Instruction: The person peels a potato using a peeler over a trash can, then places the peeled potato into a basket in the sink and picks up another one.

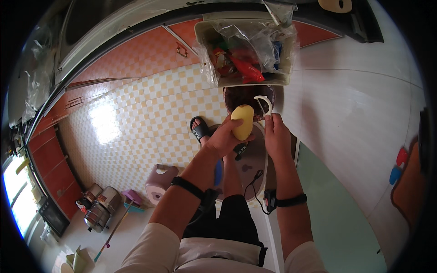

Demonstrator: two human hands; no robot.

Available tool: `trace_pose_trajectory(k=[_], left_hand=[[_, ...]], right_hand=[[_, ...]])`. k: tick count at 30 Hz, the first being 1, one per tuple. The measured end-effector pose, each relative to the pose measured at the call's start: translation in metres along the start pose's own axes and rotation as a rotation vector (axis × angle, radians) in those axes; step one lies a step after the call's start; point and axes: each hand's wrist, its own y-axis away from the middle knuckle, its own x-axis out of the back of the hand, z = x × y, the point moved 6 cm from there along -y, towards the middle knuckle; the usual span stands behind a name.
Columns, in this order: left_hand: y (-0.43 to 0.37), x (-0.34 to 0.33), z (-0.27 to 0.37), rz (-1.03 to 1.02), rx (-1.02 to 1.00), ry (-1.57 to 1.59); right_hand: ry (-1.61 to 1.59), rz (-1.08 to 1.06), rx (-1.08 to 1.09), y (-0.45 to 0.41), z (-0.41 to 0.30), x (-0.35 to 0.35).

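Note:
A peeled yellow potato (242, 123) rests in my left hand (225, 136), the thumb across its near side and fingers beneath it. My right hand (277, 131) grips the handle of a white Y-shaped peeler (264, 104), whose head points up and to the left. The peeler is just right of the potato, with a gap between them. Below both lies the dark opening of a round bin (249, 91). Each forearm wears a black strap with a small device.
Beyond the bin, a plastic-lined container (288, 76) holds red wrappers. A countertop (146, 25) with red cabinets (150, 51) curves along the upper left. A mauve stool (158, 182), a broom (116, 228) and metal pots (99, 215) stand on the lower left floor. A pale green panel (331, 211) is at the right.

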Motion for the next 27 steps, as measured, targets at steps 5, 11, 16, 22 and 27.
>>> trace_pose_trajectory(k=[5, 11, 16, 22, 27], left_hand=[[-0.005, 0.016, 0.0, 0.16, -0.074, -0.295], [-0.008, 0.01, 0.011, 0.269, -0.209, -0.783], [-0.01, 0.006, 0.021, 0.313, -0.371, -1.188], [-0.007, 0.005, 0.014, 0.308, -0.165, -1.02], [0.001, 0.007, 0.018, 0.275, -0.207, -0.986]], right_hand=[[0.011, -0.03, 0.066, 0.01, -0.007, 0.006], [0.131, -0.066, 0.222, 0.015, -0.02, 0.009], [0.169, -0.077, 0.303, 0.018, -0.03, 0.007], [0.195, -0.001, 0.376, 0.012, -0.025, 0.007], [0.294, -0.055, 0.295, -0.005, -0.014, -0.002]])
